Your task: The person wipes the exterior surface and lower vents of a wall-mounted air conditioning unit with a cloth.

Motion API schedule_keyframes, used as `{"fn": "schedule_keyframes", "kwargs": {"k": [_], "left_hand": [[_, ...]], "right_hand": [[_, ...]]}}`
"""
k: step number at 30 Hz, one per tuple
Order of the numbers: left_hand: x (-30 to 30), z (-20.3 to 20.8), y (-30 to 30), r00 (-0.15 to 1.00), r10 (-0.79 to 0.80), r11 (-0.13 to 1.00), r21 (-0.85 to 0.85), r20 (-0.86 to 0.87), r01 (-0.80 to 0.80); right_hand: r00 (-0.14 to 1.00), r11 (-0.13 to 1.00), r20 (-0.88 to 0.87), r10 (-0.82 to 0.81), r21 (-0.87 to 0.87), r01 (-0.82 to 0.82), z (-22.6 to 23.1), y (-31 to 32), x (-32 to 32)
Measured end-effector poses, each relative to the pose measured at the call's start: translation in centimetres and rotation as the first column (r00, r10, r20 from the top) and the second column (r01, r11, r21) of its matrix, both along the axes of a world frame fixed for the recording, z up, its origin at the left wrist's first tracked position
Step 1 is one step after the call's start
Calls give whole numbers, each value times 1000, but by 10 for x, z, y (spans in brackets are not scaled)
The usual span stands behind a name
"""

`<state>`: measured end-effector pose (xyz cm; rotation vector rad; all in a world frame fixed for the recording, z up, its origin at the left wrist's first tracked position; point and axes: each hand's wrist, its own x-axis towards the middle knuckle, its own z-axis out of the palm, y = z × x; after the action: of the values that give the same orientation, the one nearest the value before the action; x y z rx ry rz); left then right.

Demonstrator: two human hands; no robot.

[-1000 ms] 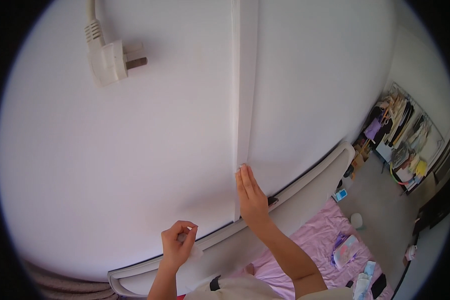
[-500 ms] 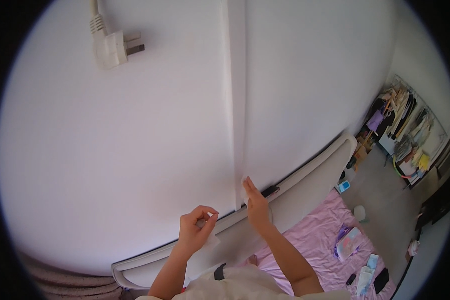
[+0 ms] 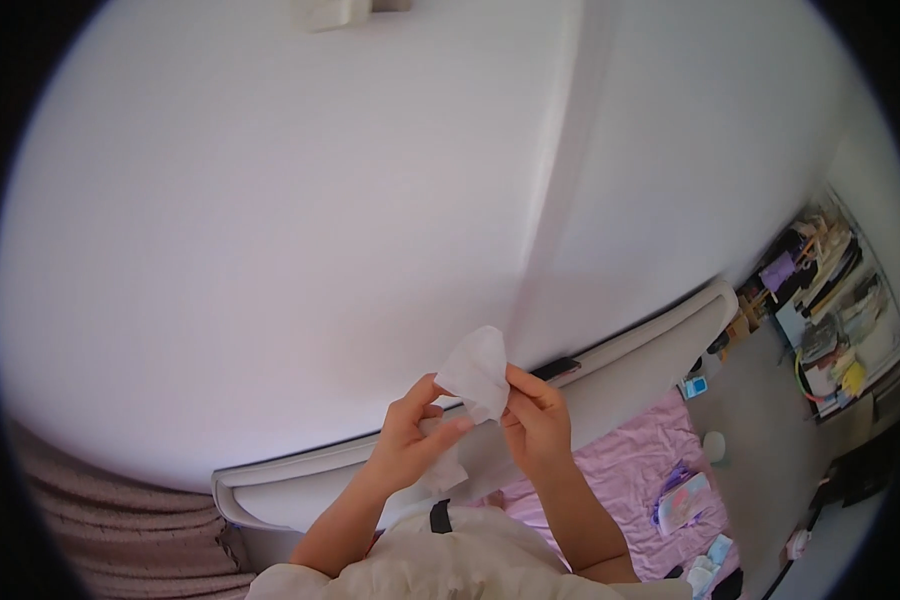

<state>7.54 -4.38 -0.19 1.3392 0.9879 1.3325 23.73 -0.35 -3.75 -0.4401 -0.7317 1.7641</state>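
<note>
A thin white tissue (image 3: 477,372) is spread between my two hands in front of the wall, above the headboard. My left hand (image 3: 410,445) is closed on its left side with bent fingers. White tissue also hangs below this hand, and I cannot tell whether it is the same sheet. My right hand (image 3: 538,420) pinches the right edge of the tissue between thumb and fingers. Just behind the right fingertips, a dark flat object (image 3: 557,369) rests on the top of the padded headboard (image 3: 630,345).
A pale vertical strip (image 3: 553,170) runs down the white wall (image 3: 270,230). A plug (image 3: 335,12) shows at the top edge. Pink bedding (image 3: 610,460) lies below right, a brown curtain (image 3: 120,510) hangs at lower left, and a clothes rack (image 3: 830,260) stands far right.
My right hand has left the wall strip and brought its tissue to my left hand, which has moved up and right. The view has tilted down, so the plug is mostly out of frame.
</note>
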Motion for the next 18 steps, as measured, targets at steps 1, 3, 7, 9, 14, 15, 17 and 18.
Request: {"fn": "schedule_keyframes", "kwargs": {"k": [1, 3, 7, 9, 14, 15, 17, 18], "left_hand": [[-1, 0, -1, 998, 35, 999, 19, -50, -34], [-1, -5, -5, 991, 99, 995, 43, -92, -95], [-3, -24, -12, 985, 160, 984, -94, 63, -154], [-1, -25, -17, 980, 189, 967, -186, 66, -174], [6, -44, -29, 930, 314, 940, -198, 192, -276], [7, -46, -32, 917, 331, 934, -213, 224, -285], [7, -48, -41, 891, 384, 897, -327, 243, -297], [8, -51, -46, 883, 388, 871, -417, 263, -259]], "right_hand": [[956, 968, 250, -151, 231, 93, 0, -2, -3], [840, 876, 438, -319, 475, 85, 6, -7, -6], [799, 773, 532, -282, 619, -139, 6, -14, -10], [845, 813, 504, -180, 559, -160, -4, -17, -11], [829, 833, 559, -33, 473, -286, -15, -18, -17], [812, 832, 584, -21, 460, -309, -18, -17, -19], [803, 824, 593, 53, 428, -370, -25, -15, -20], [801, 825, 593, 76, 414, -384, -29, -16, -22]]}}
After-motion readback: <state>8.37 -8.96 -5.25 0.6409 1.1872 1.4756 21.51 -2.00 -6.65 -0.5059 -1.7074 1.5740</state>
